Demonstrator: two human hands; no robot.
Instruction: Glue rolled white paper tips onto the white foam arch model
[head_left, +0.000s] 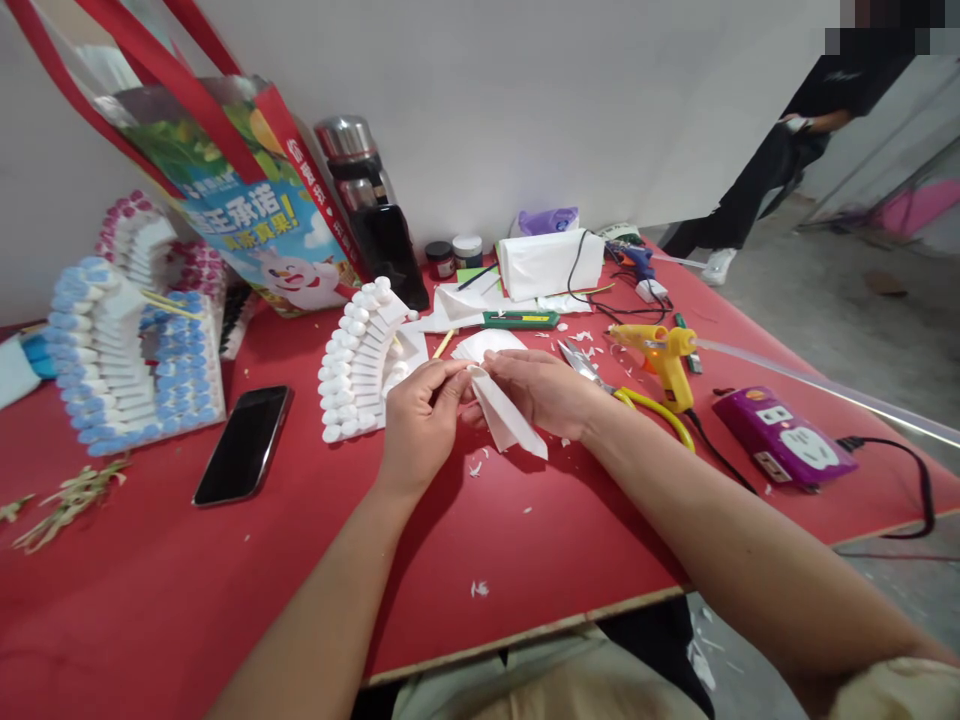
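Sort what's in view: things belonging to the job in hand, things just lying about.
Likely belonging:
white paper, in left hand and right hand
scissors
glue gun
green cutter

Likely lying about:
phone
shopping bag
flask

A strip of plain white paper [511,418], folded lengthwise with a visible crease, slants between the left hand [421,415] and the right hand [551,390]. Its narrow upper end is pinched in their fingertips; the wider, loose end points down and rightward over the red counter [592,540].
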